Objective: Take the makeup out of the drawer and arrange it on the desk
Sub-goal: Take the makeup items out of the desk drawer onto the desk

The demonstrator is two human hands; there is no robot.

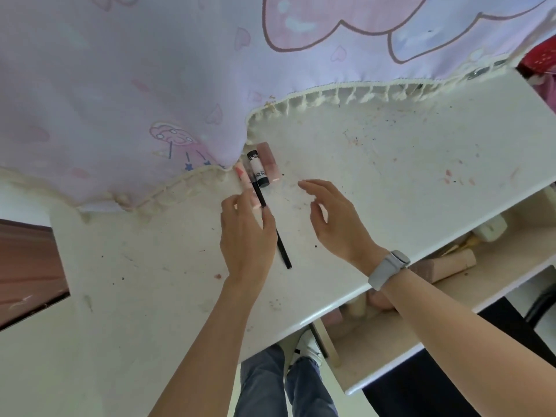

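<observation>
Makeup lies in a small row on the desk (391, 164), close to the fringed edge of the cloth (120, 85) that hangs over the desk's far side. The row holds a pink tube (243, 176) at the left, a black-capped tube (257, 169) with lettering in the middle and a dusty-pink tube (268, 161) at the right, the three lying side by side and touching or nearly so. A thin black pencil (282, 251) lies on the desk running from the row toward the near edge, its middle hidden under the left hand (246, 236). That hand rests over the pencil with fingers curled at its upper part, thumb beside the shaft; it seems to pinch the pencil, though the exact grip is partly hidden. The right hand (337, 224) hovers just right of the pencil, fingers spread and relaxed, holding nothing, with a grey watch (388, 267) on its wrist. The two hands are near each other but apart. Below the desk's near edge the drawer (391, 368) stands open, and inside it lie beige tubes (451, 263) and a white bottle (492, 228), partly covered by the desk top and the right forearm. The desk surface is stained with small specks and pink smears.
</observation>
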